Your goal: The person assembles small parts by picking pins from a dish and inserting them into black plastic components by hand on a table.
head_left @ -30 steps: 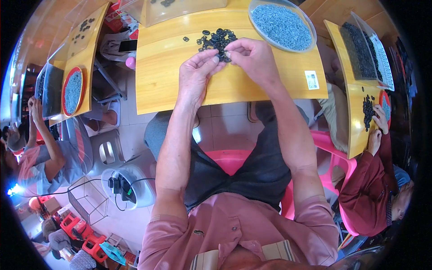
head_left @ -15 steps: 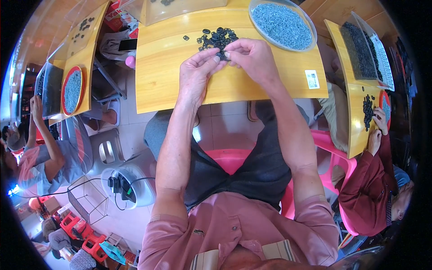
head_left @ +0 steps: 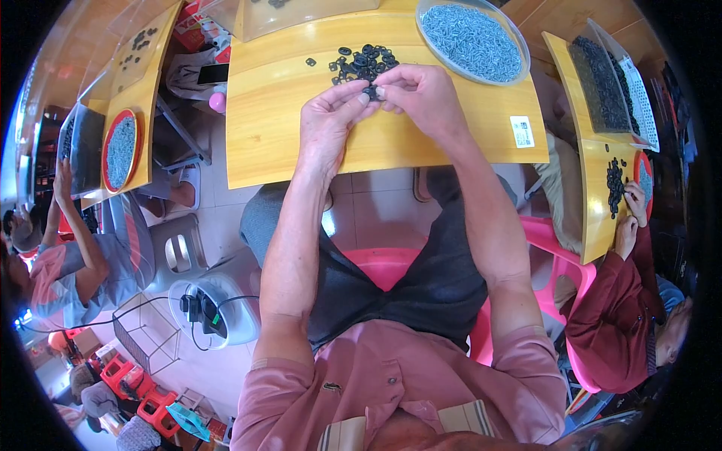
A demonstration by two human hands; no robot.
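Observation:
Over the yellow wooden table (head_left: 286,135), both my hands meet at a small black oval part (head_left: 371,92). My left hand (head_left: 331,116) pinches it between thumb and fingers. From the other side my right hand (head_left: 425,98) closes thumb and forefinger on the same part; whether a screw is also in that grip is hidden. Just beyond my fingertips lies a loose pile of black oval parts (head_left: 366,59), with one single black part (head_left: 310,62) off to its left. To the right of the pile stands a clear round tub of bluish screws (head_left: 471,43).
A translucent bin (head_left: 312,21) stands at the table's far edge, and a white label (head_left: 521,131) is stuck at its right. Co-workers sit at side tables: a person in dark red (head_left: 613,323) right, another in grey (head_left: 90,263) left. A grey stool with power plugs (head_left: 218,308) stands left.
My hands stay almost in place, with only slight finger movement around the black part. At the left table the co-worker's hand has shifted a little.

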